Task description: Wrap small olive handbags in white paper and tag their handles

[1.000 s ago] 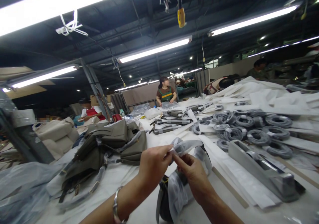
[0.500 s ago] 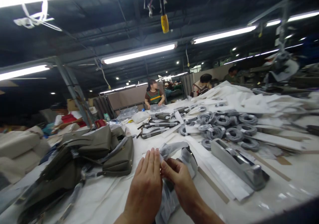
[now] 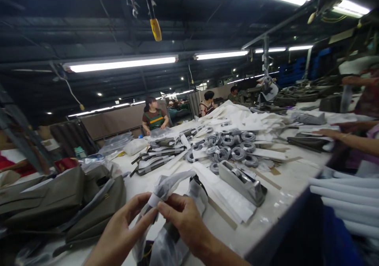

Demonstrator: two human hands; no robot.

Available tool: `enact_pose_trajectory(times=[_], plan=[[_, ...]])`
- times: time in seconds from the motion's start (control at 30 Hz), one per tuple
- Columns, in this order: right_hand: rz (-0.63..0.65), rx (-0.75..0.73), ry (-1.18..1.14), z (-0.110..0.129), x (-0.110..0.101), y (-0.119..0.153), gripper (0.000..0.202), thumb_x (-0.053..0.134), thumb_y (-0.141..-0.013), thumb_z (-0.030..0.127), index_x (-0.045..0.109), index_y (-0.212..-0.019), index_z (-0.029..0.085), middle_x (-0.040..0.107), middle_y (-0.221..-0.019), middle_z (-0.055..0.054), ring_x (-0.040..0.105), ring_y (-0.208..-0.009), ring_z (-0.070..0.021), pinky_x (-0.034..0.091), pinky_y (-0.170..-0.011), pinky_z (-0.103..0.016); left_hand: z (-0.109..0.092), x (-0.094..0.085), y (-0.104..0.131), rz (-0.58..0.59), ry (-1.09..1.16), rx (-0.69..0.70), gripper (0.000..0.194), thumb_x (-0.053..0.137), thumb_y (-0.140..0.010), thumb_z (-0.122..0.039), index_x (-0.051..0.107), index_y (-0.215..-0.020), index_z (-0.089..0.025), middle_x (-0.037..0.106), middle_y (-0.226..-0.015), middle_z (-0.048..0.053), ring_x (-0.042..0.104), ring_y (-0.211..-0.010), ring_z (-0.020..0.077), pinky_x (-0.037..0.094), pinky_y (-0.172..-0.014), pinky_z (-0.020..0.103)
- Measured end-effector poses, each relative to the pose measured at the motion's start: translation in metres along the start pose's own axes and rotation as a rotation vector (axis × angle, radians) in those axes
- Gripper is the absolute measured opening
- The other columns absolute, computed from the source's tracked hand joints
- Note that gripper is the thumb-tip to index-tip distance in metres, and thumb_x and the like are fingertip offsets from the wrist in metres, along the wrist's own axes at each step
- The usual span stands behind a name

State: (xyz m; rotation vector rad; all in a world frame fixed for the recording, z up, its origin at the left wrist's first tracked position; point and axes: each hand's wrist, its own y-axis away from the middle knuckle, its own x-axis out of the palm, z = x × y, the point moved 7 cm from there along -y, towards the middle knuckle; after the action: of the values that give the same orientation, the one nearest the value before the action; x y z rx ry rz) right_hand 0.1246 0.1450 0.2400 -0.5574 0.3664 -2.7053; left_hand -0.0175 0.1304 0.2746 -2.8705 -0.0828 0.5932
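Observation:
A bag handle (image 3: 177,178), wrapped in thin translucent sheeting, arches above the table with a white band (image 3: 154,200) around one side of it. My left hand (image 3: 127,220) has its thumb and fingers closed around the handle at the band. From the other side my right hand (image 3: 185,218) pinches at the band's edge. Beneath my hands is more of the wrapped item (image 3: 166,246), with a dark olive part showing through; its lower end is cut off by the frame.
Olive bags (image 3: 53,195) are piled on the left. A grey tape dispenser (image 3: 242,183) and white foam strips (image 3: 220,191) lie to the right. Behind are coiled grey straps (image 3: 227,140) and white sheets (image 3: 245,116). Co-workers sit around the table; one person's arms (image 3: 349,135) reach in at right.
The view has swung to the right. My left hand, flat with fingers stretched against the wrapped handle before, now curls around it, and the white band shows. My right hand keeps its pinch.

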Motion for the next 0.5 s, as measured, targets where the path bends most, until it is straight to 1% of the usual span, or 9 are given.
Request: enact_pose_trajectory(times=[0.07, 0.13, 0.2, 0.23, 0.27, 0.33, 0.37, 0.43, 0.5], plan=[[0.039, -0.027, 0.058, 0.004, 0.000, 0.000, 0.039, 0.067, -0.085, 0.051, 0.078, -0.100, 0.017, 0.072, -0.087, -0.005, 0.063, -0.082, -0.0195, 0.047, -0.076, -0.030, 0.000, 0.005, 0.001, -0.030, 0.051, -0.029, 0.056, 0.076, -0.070, -0.057, 0.068, -0.106, -0.015, 0.074, -0.101, 0.009, 0.069, -0.098, 0.0278, 0.058, -0.083, 0.032], [0.069, -0.082, 0.216, 0.014, -0.008, -0.001, 0.035, 0.064, -0.088, 0.049, 0.078, -0.099, 0.020, 0.074, -0.089, -0.004, 0.065, -0.086, -0.0204, 0.048, -0.078, -0.030, -0.001, 0.010, 0.002, -0.035, 0.068, -0.056, 0.057, 0.077, -0.068, -0.058, 0.067, -0.105, -0.015, 0.073, -0.090, 0.006, 0.070, -0.092, 0.0264, 0.057, -0.079, 0.030], [0.028, -0.180, 0.441, 0.027, -0.034, -0.002, 0.030, 0.063, -0.089, 0.046, 0.078, -0.101, 0.023, 0.075, -0.094, -0.004, 0.066, -0.090, -0.0209, 0.048, -0.083, -0.031, 0.001, 0.010, 0.003, -0.043, 0.070, -0.079, 0.059, 0.077, -0.067, -0.058, 0.066, -0.105, -0.015, 0.072, -0.084, 0.004, 0.069, -0.091, 0.0258, 0.056, -0.078, 0.028], [-0.034, -0.234, 0.565, 0.034, -0.055, -0.002, 0.028, 0.062, -0.090, 0.043, 0.077, -0.104, 0.024, 0.075, -0.098, -0.005, 0.066, -0.093, -0.0215, 0.048, -0.087, -0.033, 0.002, 0.009, 0.003, -0.051, 0.066, -0.087, 0.059, 0.077, -0.067, -0.059, 0.065, -0.106, -0.016, 0.072, -0.084, 0.004, 0.069, -0.092, 0.0256, 0.056, -0.078, 0.027], [-0.132, -0.288, 0.670, 0.041, -0.083, -0.001, 0.029, 0.063, -0.090, 0.042, 0.075, -0.110, 0.025, 0.074, -0.104, -0.006, 0.065, -0.098, -0.0225, 0.047, -0.091, -0.034, 0.004, 0.007, 0.003, -0.061, 0.057, -0.095, 0.059, 0.077, -0.067, -0.059, 0.065, -0.106, -0.016, 0.072, -0.087, 0.003, 0.069, -0.093, 0.0252, 0.055, -0.079, 0.026], [-0.371, -0.329, 0.890, 0.052, -0.152, 0.004, 0.029, 0.060, -0.091, 0.038, 0.074, -0.112, 0.023, 0.071, -0.117, -0.009, 0.061, -0.111, -0.0249, 0.042, -0.103, -0.041, 0.010, 0.002, 0.002, -0.075, 0.023, -0.112, 0.059, 0.076, -0.068, -0.059, 0.065, -0.109, -0.019, 0.074, -0.095, 0.003, 0.069, -0.093, 0.0242, 0.055, -0.079, 0.025], [-0.473, -0.309, 1.014, 0.055, -0.187, 0.007, 0.029, 0.060, -0.089, 0.037, 0.074, -0.109, 0.022, 0.067, -0.124, -0.010, 0.058, -0.118, -0.0265, 0.038, -0.108, -0.043, 0.013, 0.000, 0.002, -0.076, 0.004, -0.119, 0.059, 0.075, -0.068, -0.060, 0.065, -0.110, -0.020, 0.074, -0.099, 0.003, 0.069, -0.093, 0.0242, 0.055, -0.078, 0.025], [-0.644, -0.159, 1.227, 0.057, -0.258, 0.014, 0.030, 0.059, -0.086, 0.038, 0.075, -0.105, 0.021, 0.058, -0.138, -0.012, 0.050, -0.129, -0.0287, 0.032, -0.113, -0.045, 0.018, -0.004, 0.000, -0.085, -0.037, -0.119, 0.059, 0.073, -0.069, -0.062, 0.065, -0.111, -0.021, 0.074, -0.105, 0.003, 0.069, -0.094, 0.0255, 0.056, -0.077, 0.026], [-0.721, -0.057, 1.261, 0.059, -0.312, 0.023, 0.027, 0.063, -0.080, 0.039, 0.076, -0.089, 0.017, 0.059, -0.135, -0.018, 0.046, -0.131, -0.0366, 0.026, -0.113, -0.051, 0.022, -0.007, -0.002, -0.109, -0.076, -0.103, 0.060, 0.071, -0.069, -0.065, 0.067, -0.110, -0.022, 0.074, -0.108, 0.004, 0.069, -0.098, 0.0277, 0.057, -0.079, 0.029]])
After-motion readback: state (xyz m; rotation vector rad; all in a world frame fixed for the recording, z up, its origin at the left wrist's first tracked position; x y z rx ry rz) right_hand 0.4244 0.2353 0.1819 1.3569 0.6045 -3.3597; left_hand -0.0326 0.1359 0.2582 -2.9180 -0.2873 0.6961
